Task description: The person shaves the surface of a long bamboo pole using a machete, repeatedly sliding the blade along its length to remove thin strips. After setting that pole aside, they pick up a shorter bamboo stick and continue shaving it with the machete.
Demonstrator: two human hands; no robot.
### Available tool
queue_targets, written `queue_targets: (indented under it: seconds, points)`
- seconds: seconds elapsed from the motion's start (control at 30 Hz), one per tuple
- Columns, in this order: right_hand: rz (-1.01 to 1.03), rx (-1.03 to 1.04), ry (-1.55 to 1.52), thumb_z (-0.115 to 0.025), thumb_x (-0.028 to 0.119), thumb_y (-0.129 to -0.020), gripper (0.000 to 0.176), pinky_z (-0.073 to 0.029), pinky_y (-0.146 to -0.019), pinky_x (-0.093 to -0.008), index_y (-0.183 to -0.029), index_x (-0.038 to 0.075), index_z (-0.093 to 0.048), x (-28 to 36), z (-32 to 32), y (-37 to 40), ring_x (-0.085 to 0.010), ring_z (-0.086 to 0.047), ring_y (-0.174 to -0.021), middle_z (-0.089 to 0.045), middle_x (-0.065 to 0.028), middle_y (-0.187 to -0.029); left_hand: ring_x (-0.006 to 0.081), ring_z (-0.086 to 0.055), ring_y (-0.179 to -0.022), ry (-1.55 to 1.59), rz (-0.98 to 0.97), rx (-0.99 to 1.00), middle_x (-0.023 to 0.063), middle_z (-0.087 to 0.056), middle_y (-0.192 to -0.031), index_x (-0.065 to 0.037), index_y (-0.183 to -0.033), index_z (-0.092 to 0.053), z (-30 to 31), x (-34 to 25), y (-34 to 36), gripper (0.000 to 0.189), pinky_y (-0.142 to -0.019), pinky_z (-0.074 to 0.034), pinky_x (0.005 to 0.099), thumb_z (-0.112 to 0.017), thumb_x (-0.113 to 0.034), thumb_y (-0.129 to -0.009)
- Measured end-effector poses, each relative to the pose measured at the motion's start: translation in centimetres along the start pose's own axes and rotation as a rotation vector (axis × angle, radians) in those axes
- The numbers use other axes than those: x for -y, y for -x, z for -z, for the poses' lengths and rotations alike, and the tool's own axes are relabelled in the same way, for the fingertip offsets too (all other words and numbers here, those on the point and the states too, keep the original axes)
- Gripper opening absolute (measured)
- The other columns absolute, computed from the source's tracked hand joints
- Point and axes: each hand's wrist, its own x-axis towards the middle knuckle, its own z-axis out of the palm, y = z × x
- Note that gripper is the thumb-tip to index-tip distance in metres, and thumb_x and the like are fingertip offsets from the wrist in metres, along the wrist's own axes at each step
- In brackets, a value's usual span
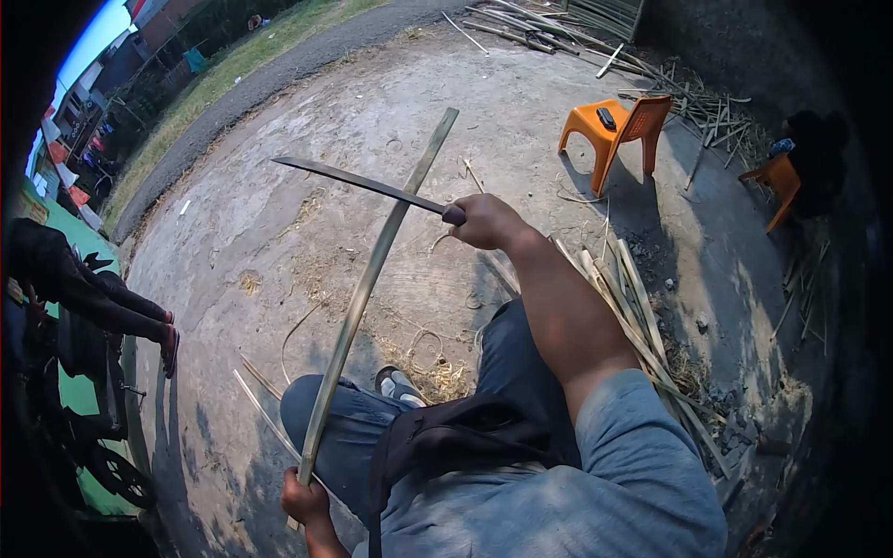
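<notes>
My right hand (486, 221) is closed round the dark handle of a long knife (358, 182), whose blade points to the left. Near its upper end, a long bamboo strip (358, 302) crosses the blade. Low in the view, my left hand (305, 498) grips the strip's bottom end beside my left knee. The strip slants up and to the right over my lap, its far end in the air above the concrete. Thin pale strips (265, 411) lie on the ground by my left knee.
Split bamboo (642, 316) lies in a bundle to my right. An orange chair (614, 135) holds a small black object. More bamboo (549, 28) is piled at the back. One person (88, 293) stands at left, another (814, 158) sits at right. Shavings (442, 377) litter the concrete.
</notes>
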Motion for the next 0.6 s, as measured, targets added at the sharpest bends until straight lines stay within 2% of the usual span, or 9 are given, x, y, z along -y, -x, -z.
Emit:
queue_targets:
  seconds: [0.07, 0.17, 0.27, 0.4, 0.53, 0.6]
  points:
    - [-0.102, -0.026, -0.129, -0.066, 0.019, -0.086, 0.032, -0.054, -0.089, -0.0427, -0.117, 0.016, -0.074, -1.0, 0.3, 0.0, -0.0338, -0.07, -0.104, -0.075, -0.0152, -0.109, 0.0467, -0.067, -0.08, -0.005, -0.02, -0.015, 0.0215, -0.07, -0.084, -0.008, -0.098, -0.069, 0.1, 0.1, -0.2, 0.022, -0.07, -0.05, 0.0571, -0.064, -0.015, -0.079]
    - [-0.114, -0.071, -0.031, -0.063, 0.018, -0.087, 0.032, -0.054, -0.09, -0.0428, -0.117, 0.016, -0.074, -1.7, -0.6, -0.2, -0.0342, -0.07, -0.107, -0.074, -0.0159, -0.111, 0.0466, -0.067, -0.079, -0.039, 0.006, 0.034, 0.0211, -0.07, -0.084, -0.008, -0.097, -0.069, 0.6, 0.1, -0.5, 0.021, -0.07, -0.05, 0.0571, -0.065, -0.016, -0.079]
    - [-0.112, 0.055, 0.073, -0.061, 0.016, -0.088, 0.03, -0.054, -0.091, -0.0431, -0.116, 0.016, -0.074, 0.9, 0.6, 1.5, -0.0335, -0.068, -0.111, -0.073, -0.0152, -0.115, 0.0468, -0.067, -0.079, -0.04, 0.006, 0.034, 0.0206, -0.07, -0.084, -0.008, -0.096, -0.069, 1.0, -0.2, -0.7, 0.02, -0.069, -0.051, 0.0569, -0.065, -0.017, -0.078]
    - [0.013, 0.28, 0.239, -0.062, 0.017, -0.088, 0.028, -0.054, -0.091, -0.0439, -0.113, 0.018, -0.075, 4.2, 0.3, 2.8, -0.031, -0.068, -0.11, -0.074, -0.0096, -0.111, 0.0468, -0.067, -0.079, -0.063, 0.0, 0.026, 0.0201, -0.07, -0.084, -0.008, -0.095, -0.068, 1.5, -0.5, -0.8, 0.02, -0.069, -0.051, 0.0564, -0.065, -0.017, -0.078]
    - [0.138, 0.222, 0.291, -0.066, 0.021, -0.087, 0.026, -0.055, -0.088, -0.044, -0.111, 0.02, -0.075, 4.5, 0.2, 2.7, -0.0302, -0.07, -0.104, -0.075, -0.0087, -0.106, 0.0468, -0.066, -0.079, -0.042, -0.01, 0.048, 0.0204, -0.07, -0.084, -0.008, -0.096, -0.068, 1.1, -0.3, -0.8, 0.019, -0.069, -0.051, 0.0556, -0.066, -0.017, -0.079]
    - [0.085, 0.134, 0.176, -0.068, 0.026, -0.087, 0.025, -0.055, -0.089, -0.0434, -0.11, 0.018, -0.075, 3.2, 0.3, 2.0, -0.0299, -0.071, -0.103, -0.075, -0.0094, -0.106, 0.0467, -0.066, -0.078, -0.034, -0.014, 0.047, 0.0205, -0.07, -0.084, -0.007, -0.096, -0.068, 0.3, 0.4, -0.7, 0.019, -0.07, -0.051, 0.0553, -0.066, -0.018, -0.08]
